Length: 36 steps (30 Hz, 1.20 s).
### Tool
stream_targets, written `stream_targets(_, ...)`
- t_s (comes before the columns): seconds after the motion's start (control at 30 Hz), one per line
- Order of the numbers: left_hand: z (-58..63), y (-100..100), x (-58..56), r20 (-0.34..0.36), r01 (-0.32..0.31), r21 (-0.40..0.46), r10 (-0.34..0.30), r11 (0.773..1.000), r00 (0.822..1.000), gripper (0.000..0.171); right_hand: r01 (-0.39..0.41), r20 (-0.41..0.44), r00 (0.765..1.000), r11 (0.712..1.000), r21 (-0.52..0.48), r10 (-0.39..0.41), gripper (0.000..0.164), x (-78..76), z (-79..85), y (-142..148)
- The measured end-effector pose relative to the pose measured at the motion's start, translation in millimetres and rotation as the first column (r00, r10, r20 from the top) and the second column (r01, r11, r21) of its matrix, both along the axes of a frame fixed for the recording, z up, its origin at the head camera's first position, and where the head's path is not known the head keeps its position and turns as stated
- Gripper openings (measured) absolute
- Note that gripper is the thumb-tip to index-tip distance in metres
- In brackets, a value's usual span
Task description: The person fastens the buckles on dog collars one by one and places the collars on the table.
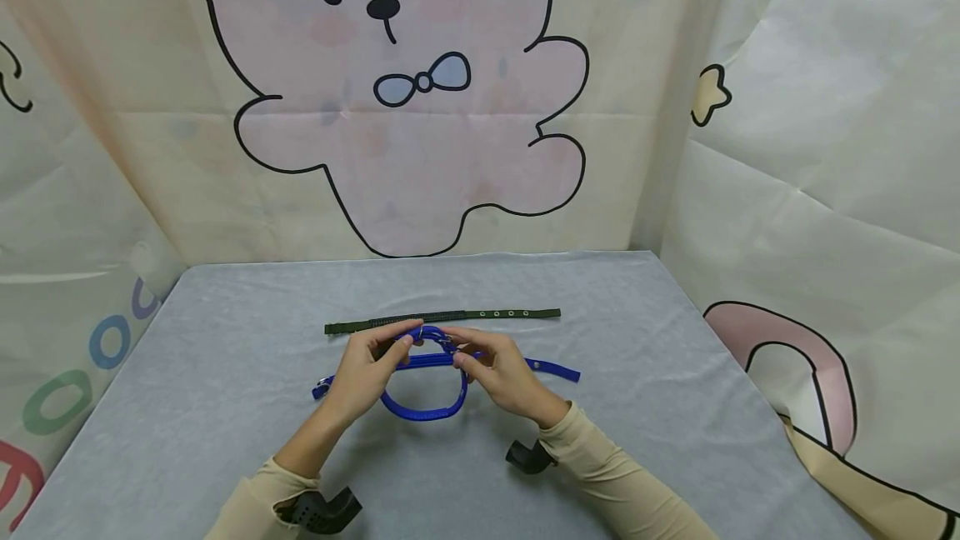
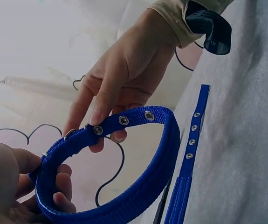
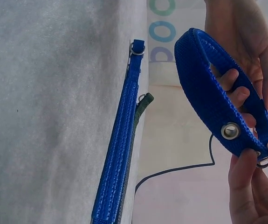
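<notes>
A blue collar [image 1: 423,416] is bent into a closed loop and raised above the table between both hands. My left hand [image 1: 363,373] pinches the loop's upper left side between thumb and fingers. At the upper right, the thumb and fingers of my right hand [image 1: 502,369] pinch the strap by the buckle [image 3: 264,162]. Metal eyelets [image 2: 124,120] show along the strap in the left wrist view. Beneath the hands a second blue collar [image 1: 555,369] lies flat, its middle partly hidden. Behind it, a dark green collar [image 1: 495,314] is stretched out straight.
A grey cloth covers the table [image 1: 630,457]. Its far edge meets a printed curtain [image 1: 615,215] with a cartoon bear, and more printed sheets hang at both sides. Black wrist cameras [image 1: 322,513] are strapped below both hands.
</notes>
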<state>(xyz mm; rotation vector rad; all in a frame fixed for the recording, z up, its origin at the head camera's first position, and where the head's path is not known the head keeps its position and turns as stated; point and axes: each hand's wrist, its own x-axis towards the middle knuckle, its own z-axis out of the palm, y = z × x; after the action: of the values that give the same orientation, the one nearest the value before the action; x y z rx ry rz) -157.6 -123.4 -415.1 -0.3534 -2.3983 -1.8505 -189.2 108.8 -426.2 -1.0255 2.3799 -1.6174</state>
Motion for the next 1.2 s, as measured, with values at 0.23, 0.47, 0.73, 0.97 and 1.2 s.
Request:
stream_targets(0.23,0.3,-1.3,-0.1,-0.011,0.005,-0.021,-0.006,1.0,1.0,0.03,-0.005,0.021,1.0,1.0,-0.019,0.005,0.041,-1.2,0.6,1.1)
stream_targets(0.47,0.7,-3.8,-0.9,-0.017,0.013,-0.041,-0.014,0.999,1.0,0.032,0.001,0.033,0.999,0.999,-0.035,0.0,0.04,-1.7,3.4,3.5)
stream_targets(0.73,3.0,-6.7,-1.1,-0.001,0.061,-0.052,-0.061,0.997,0.998,0.038,0.001,0.081,0.997,0.999,-0.054,0.003,0.041,-6.0,4.4,7.0)
stream_targets(0.97,4.3,-11.6,-1.1,0.034,0.098,-0.104,-0.095,0.99,0.995,0.041,-0.004,0.163,0.987,0.999,-0.053,0.012,0.041,-9.8,3.9,10.9)
stream_targets(1.2,7.1,-16.0,-1.4,0.089,0.131,-0.138,-0.12,0.982,0.989,0.046,0.014,0.238,0.971,0.998,-0.06,0.001,0.042,-12.3,4.3,13.9)
